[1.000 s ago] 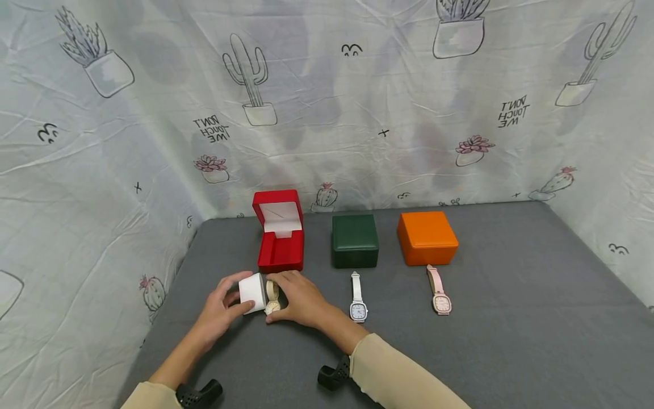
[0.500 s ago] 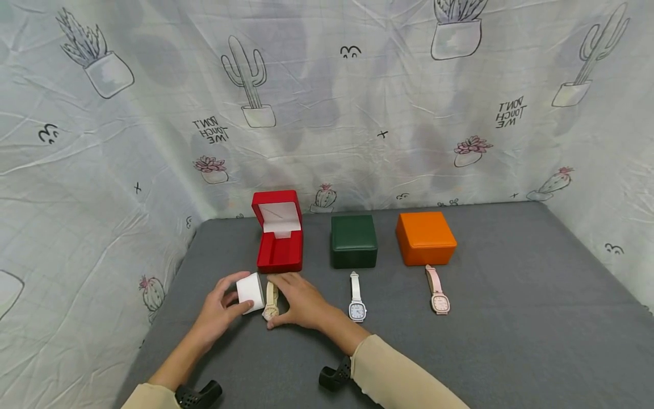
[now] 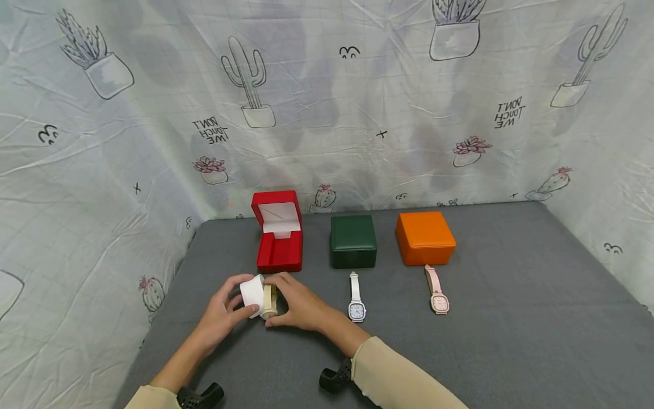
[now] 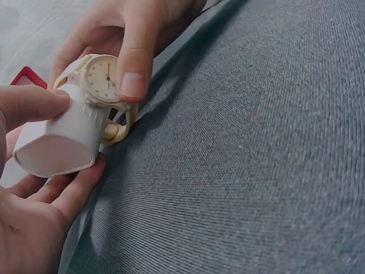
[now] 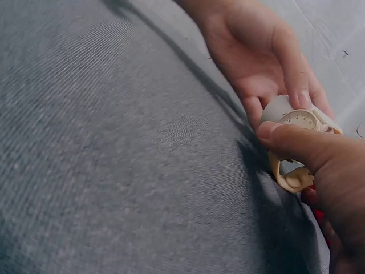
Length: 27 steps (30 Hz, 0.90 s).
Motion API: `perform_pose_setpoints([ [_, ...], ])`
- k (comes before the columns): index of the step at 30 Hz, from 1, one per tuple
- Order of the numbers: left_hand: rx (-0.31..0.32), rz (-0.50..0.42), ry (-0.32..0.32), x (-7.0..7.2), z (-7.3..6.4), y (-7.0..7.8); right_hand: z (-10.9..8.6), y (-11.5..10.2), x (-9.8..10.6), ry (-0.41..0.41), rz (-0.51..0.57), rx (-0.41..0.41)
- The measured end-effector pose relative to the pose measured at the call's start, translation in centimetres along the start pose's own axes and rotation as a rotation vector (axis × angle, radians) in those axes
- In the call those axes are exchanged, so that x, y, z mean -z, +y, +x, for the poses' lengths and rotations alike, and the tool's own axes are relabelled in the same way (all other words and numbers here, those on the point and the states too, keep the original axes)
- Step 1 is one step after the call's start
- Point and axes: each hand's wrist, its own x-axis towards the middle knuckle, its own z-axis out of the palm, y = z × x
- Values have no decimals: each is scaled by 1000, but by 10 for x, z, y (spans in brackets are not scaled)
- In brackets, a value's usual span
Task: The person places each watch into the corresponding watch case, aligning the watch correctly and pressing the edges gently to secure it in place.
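My left hand (image 3: 217, 318) grips a white watch cushion (image 4: 60, 131) between thumb and fingers. A cream wristwatch (image 4: 102, 79) is pinched in my right hand (image 3: 301, 304), its strap closed in a loop. In the left wrist view the loop meets the cushion's far end, with the dial facing up beside it and my right thumb over the dial's edge. The right wrist view shows the strap's lower side (image 5: 292, 181) hanging away from the cushion. Just beyond both hands stands a red box (image 3: 281, 250), lid raised, its red inside showing.
A closed green box (image 3: 353, 241) and a closed orange box (image 3: 426, 238) stand to the right of the red one. In front of them lie a white watch (image 3: 356, 298) and a pink watch (image 3: 438, 292) on the grey tabletop (image 3: 511, 318). A printed curtain (image 3: 306, 142) hangs behind.
The cream watch has turned in my right hand, its dial first showing to the head view and now mostly hidden. The cushion shifted slightly left, then back right against the watch.
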Motion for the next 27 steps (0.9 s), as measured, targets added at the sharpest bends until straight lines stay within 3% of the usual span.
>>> perform_pose_setpoints([
  [7,-4,-34,9,-3,1,1,0,3,0,57,253,12],
  [14,-75,-107,-1,-6,4,5,1,3,4,107,614,-47],
  [19,-131,-122,9,-9,6,9,0,-3,12,112,700,-109],
  [27,-187,-56,48,-13,12,18,4,5,11,107,890,-137],
])
